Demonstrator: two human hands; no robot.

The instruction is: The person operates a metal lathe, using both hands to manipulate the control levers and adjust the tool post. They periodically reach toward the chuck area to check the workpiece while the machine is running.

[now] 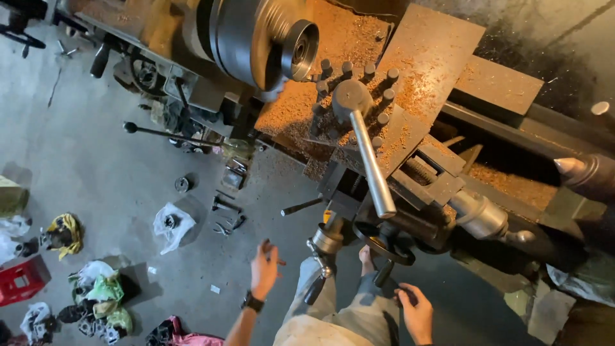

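Observation:
I look down on a metal lathe. Its chuck [250,38] looks blurred, with a ring-shaped part [300,48] in it. The tool post [351,97] carries a long steel lever [373,168] and is covered in brown chips. My left hand [264,269], with a dark watch on the wrist, is raised in the air with fingers spread, holding nothing, left of a grey lever [325,247]. My right hand [416,311] is low, its fingers curled just beside the black handle of the carriage handwheel [384,247]. Whether it grips that handle is unclear.
The tailstock centre [576,170] points in from the right. A long black-knobbed lever [166,134] sticks out over the concrete floor. Plastic bags [172,224], loose hand tools [227,214], a red crate [20,280] and rags lie on the floor at left.

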